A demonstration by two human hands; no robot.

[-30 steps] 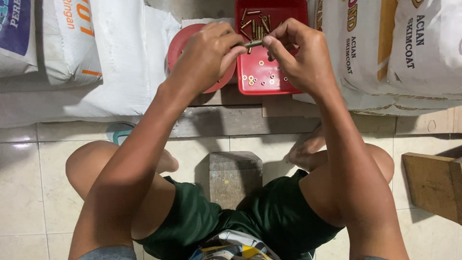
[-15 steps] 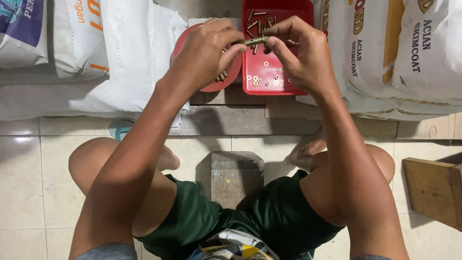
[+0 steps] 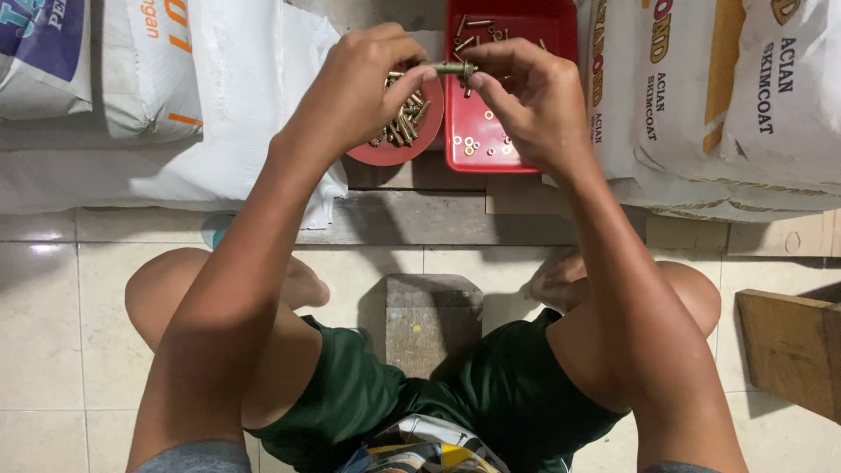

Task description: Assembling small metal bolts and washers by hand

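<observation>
Tiled floor (image 3: pixel 53 333), white sacks (image 3: pixel 201 96) stacked behind. Left hand (image 3: pixel 355 88) over round red dish (image 3: pixel 394 151) of bolts; its fingers pinch one end of a brass bolt (image 3: pixel 451 67). Bolt axis horizontal, between both hands. Right hand (image 3: pixel 526 101) fingers closed on the other end, above red tray (image 3: pixel 517 131).

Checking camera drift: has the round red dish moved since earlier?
No. The round red dish sits beside the square red tray, as before; only the view shifted.
</observation>
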